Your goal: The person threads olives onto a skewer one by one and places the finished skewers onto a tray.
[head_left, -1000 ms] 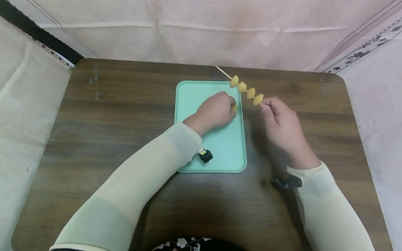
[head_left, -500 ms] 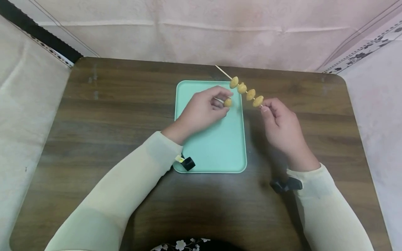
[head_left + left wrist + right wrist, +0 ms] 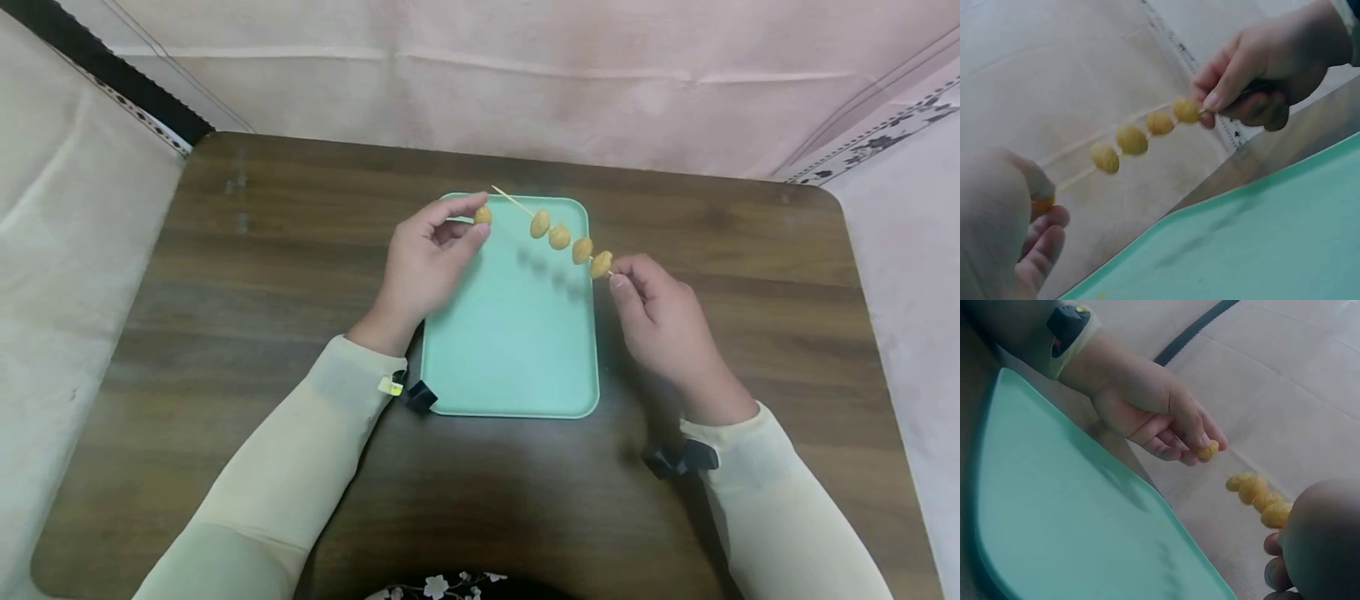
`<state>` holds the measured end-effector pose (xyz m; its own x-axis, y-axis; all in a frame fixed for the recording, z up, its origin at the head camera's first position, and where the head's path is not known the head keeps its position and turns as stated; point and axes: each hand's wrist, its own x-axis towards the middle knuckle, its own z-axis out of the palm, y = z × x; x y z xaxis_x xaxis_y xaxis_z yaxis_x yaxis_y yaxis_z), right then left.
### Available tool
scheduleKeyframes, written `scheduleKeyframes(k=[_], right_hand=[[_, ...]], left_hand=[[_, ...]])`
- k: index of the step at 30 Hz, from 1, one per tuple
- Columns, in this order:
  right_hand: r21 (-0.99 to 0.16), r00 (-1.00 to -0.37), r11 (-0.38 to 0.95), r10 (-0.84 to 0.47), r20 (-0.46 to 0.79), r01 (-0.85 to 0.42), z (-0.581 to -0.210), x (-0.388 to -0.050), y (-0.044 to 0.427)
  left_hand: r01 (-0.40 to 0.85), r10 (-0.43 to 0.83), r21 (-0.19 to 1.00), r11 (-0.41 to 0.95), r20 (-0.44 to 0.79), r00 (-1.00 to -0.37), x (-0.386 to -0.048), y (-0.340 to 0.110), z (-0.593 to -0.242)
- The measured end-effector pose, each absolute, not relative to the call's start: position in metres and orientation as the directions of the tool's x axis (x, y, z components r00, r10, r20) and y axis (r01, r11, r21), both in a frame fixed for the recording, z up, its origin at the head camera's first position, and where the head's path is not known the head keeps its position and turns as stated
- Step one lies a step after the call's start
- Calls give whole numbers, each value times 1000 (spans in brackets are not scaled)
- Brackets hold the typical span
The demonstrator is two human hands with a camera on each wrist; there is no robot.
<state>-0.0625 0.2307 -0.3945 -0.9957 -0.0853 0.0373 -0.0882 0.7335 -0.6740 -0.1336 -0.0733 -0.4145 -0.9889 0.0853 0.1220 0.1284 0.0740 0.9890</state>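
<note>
My right hand (image 3: pixel 663 329) pinches the near end of a thin wooden skewer (image 3: pixel 513 201) between thumb and forefinger. Several small golden-yellow balls, wrinkled and food-like, are threaded on it; the one closest to my fingers (image 3: pixel 601 265) sits just beyond the fingertips. The skewer slants up and left over the tray, its bare pointed tip foremost. My left hand (image 3: pixel 423 262) pinches one more yellow ball (image 3: pixel 483 215) between thumb and forefinger, close to that tip. In the right wrist view the ball (image 3: pixel 1209 450) shows between the fingertips. Whether the tip touches it I cannot tell.
A mint-green rectangular tray (image 3: pixel 517 367) lies on the brown wooden table (image 3: pixel 300 217) beneath both hands, with shadows of the skewer across it. A yellow crumb (image 3: pixel 1101 295) is on the tray. Pale cloth (image 3: pixel 525 100) hangs behind the table.
My left hand has lifted the yellow ball and carried it left, from beside the tray's right edge to the skewer's tip. My right hand has brought the skewer slightly left and nearer.
</note>
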Motion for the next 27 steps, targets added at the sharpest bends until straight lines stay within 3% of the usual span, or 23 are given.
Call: scheduleKeyframes(k=[7, 15, 27], right_hand=[[-697, -990, 704, -114, 78, -136, -397, -58, 226], [-679, -982, 709, -143, 127, -191, -403, -53, 223], [-665, -974, 713, -178, 137, -224, -404, -51, 221]], left_hand=[[105, -56, 994, -27, 103, -993, -142, -80, -427], [142, -59, 975, -169, 134, -989, -144, -82, -437], [168, -78, 963, -212, 154, -985, -144, -81, -439]])
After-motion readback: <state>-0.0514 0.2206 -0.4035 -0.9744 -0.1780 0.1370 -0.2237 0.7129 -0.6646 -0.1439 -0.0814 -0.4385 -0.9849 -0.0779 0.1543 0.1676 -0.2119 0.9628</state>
